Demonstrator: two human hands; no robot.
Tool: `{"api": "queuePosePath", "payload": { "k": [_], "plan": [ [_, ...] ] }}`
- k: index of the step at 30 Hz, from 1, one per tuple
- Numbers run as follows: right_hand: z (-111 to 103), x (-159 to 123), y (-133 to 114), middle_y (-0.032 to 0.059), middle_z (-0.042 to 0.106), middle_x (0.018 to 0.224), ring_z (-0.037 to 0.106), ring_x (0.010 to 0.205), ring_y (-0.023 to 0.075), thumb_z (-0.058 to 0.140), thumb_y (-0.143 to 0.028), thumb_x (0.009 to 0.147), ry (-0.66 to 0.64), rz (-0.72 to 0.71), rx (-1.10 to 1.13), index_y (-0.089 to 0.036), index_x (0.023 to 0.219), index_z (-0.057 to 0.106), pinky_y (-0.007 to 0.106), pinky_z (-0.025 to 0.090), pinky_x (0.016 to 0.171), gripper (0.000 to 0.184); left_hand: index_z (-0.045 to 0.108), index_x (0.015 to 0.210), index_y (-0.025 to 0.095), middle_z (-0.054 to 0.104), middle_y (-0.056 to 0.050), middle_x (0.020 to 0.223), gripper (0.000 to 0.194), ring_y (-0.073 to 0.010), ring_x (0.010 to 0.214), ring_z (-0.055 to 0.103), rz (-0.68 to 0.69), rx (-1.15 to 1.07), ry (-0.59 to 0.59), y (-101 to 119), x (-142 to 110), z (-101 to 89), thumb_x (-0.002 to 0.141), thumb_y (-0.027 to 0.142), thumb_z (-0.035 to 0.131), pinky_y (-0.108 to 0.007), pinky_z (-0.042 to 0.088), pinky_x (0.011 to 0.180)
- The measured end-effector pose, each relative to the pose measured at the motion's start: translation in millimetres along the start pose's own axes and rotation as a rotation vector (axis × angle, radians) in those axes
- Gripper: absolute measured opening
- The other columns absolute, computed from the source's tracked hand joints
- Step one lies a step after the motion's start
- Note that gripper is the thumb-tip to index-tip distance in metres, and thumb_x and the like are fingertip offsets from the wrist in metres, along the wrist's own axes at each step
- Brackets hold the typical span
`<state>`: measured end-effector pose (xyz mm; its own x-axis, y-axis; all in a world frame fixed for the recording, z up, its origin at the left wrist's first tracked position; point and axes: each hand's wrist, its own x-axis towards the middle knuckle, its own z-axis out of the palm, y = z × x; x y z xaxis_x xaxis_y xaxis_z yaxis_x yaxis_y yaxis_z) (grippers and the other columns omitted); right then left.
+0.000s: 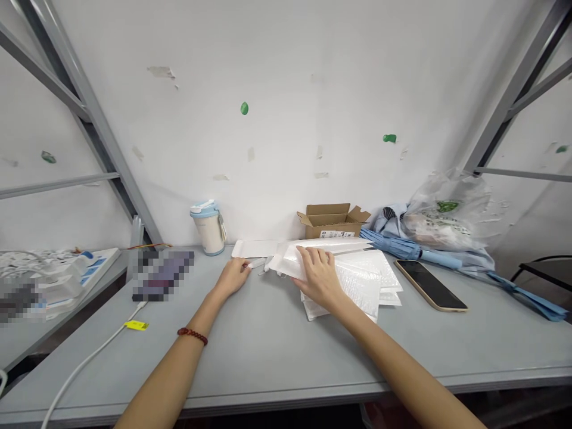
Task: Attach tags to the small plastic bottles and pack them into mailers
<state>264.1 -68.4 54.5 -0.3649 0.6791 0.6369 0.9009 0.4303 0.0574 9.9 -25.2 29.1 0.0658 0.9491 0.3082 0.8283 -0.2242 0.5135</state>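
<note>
My left hand (233,276) is closed in a pinch on a small, whitish translucent strip (257,263) near the back of the grey table. My right hand (320,277) grips a white bubble mailer (287,260), its fingers across the top and the thumb at the near edge. More white bubble mailers (360,286) lie in a loose pile beneath and to the right of that hand. Between the hands is a small pale item (269,265), partly covered by the held mailer. A flat white piece (254,248) lies behind them.
An opened cardboard box (335,223) stands against the wall. To its right are a folded blue umbrella (397,244), a clear plastic bag (447,214) and a phone (431,286). A lidded cup (208,229), a blurred dark device (163,277) and a white cable (96,351) are left.
</note>
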Motion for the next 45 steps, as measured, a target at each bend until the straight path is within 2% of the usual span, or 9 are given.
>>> {"api": "queuePosePath", "payload": {
  "k": [7, 14, 17, 21, 27, 33, 37, 41, 45],
  "plan": [
    [-1.6, 0.1, -0.4, 0.0156, 0.053, 0.116, 0.043, 0.102, 0.0297, 0.057, -0.035, 0.077, -0.026, 0.021, 0.024, -0.013, 0.128, 0.041, 0.041, 0.028, 0.088, 0.057, 0.066, 0.096, 0.014, 0.067, -0.005, 0.086, 0.043, -0.0145, 0.064, 0.056, -0.140, -0.555, 0.012, 32.4, -8.5, -20.8, 0.071, 0.048, 0.057, -0.026, 0.043, 0.058],
    [-1.8, -0.6, -1.8, 0.0144, 0.053, 0.116, 0.043, 0.102, 0.0288, 0.058, -0.031, 0.076, -0.026, 0.006, 0.033, -0.015, 0.126, 0.043, 0.040, 0.028, 0.089, 0.055, 0.069, 0.094, 0.017, 0.069, -0.008, 0.101, 0.034, -0.0216, 0.093, 0.061, 0.059, -0.746, -0.081, 65.1, -17.4, -5.2, 0.068, 0.038, 0.064, -0.033, 0.047, 0.083],
    [-2.6, 0.2, -0.7, 0.0146, 0.054, 0.114, 0.044, 0.101, 0.0283, 0.057, -0.030, 0.077, 0.008, 0.022, 0.047, -0.014, 0.125, 0.043, 0.039, 0.029, 0.087, 0.053, 0.068, 0.094, 0.016, 0.066, -0.009, 0.112, 0.030, -0.0228, 0.105, 0.058, 0.068, -0.794, 0.030, 68.9, -17.3, -0.7, 0.072, 0.034, 0.059, -0.035, 0.044, 0.092],
    [-3.1, 1.5, 0.2, 0.0138, 0.055, 0.112, 0.044, 0.100, 0.0277, 0.056, -0.029, 0.078, 0.051, 0.048, 0.049, -0.013, 0.124, 0.043, 0.038, 0.029, 0.085, 0.051, 0.066, 0.097, 0.014, 0.068, -0.010, 0.106, 0.030, -0.0229, 0.097, 0.061, -0.025, -0.588, 0.168, 55.9, -14.7, 5.6, 0.075, 0.027, 0.051, -0.037, 0.048, 0.086],
    [-0.8, 1.6, 0.2, 0.0134, 0.056, 0.110, 0.045, 0.099, 0.0274, 0.056, -0.028, 0.079, 0.083, 0.047, 0.056, -0.013, 0.123, 0.044, 0.038, 0.029, 0.084, 0.048, 0.062, 0.107, 0.017, 0.058, -0.009, 0.118, 0.043, -0.0235, 0.110, 0.052, 0.243, -0.022, -0.063, 40.7, -15.6, 22.4, 0.070, 0.006, 0.044, -0.036, 0.042, 0.094],
    [0.8, 1.7, 1.1, 0.0131, 0.056, 0.110, 0.045, 0.099, 0.0271, 0.057, -0.029, 0.079, 0.065, 0.045, 0.046, -0.012, 0.123, 0.044, 0.038, 0.029, 0.084, 0.050, 0.057, 0.110, 0.016, 0.052, -0.012, 0.110, 0.037, -0.0260, 0.103, 0.054, 0.139, 0.298, -0.128, 44.9, -17.9, 19.0, 0.079, 0.011, 0.037, -0.036, 0.047, 0.078],
    [1.4, 1.5, 1.2, 0.0130, 0.056, 0.108, 0.045, 0.098, 0.0268, 0.057, -0.030, 0.079, 0.076, 0.042, 0.036, -0.013, 0.122, 0.044, 0.037, 0.029, 0.083, 0.048, 0.056, 0.100, 0.018, 0.052, -0.010, 0.104, 0.025, -0.0243, 0.094, 0.057, 0.109, 0.347, -0.128, 42.8, -18.9, 11.0, 0.080, 0.016, 0.040, -0.033, 0.046, 0.071],
    [1.8, 1.6, 1.5, 0.0127, 0.056, 0.109, 0.045, 0.098, 0.0268, 0.058, -0.030, 0.078, 0.073, 0.043, 0.048, -0.013, 0.123, 0.044, 0.038, 0.030, 0.084, 0.050, 0.055, 0.088, 0.017, 0.058, -0.007, 0.092, 0.015, -0.0210, 0.078, 0.060, 0.024, 0.065, 0.037, 42.7, -15.5, 4.4, 0.079, 0.028, 0.050, -0.033, 0.046, 0.069],
    [1.6, 1.5, 1.2, 0.0129, 0.056, 0.109, 0.045, 0.098, 0.0272, 0.059, -0.030, 0.077, 0.066, 0.041, 0.046, -0.012, 0.122, 0.044, 0.038, 0.029, 0.084, 0.050, 0.054, 0.084, 0.016, 0.062, -0.005, 0.085, 0.027, -0.0184, 0.070, 0.063, -0.181, -0.634, 0.198, 50.6, -9.9, -5.7, 0.073, 0.040, 0.059, -0.029, 0.049, 0.059]
  ]
}}
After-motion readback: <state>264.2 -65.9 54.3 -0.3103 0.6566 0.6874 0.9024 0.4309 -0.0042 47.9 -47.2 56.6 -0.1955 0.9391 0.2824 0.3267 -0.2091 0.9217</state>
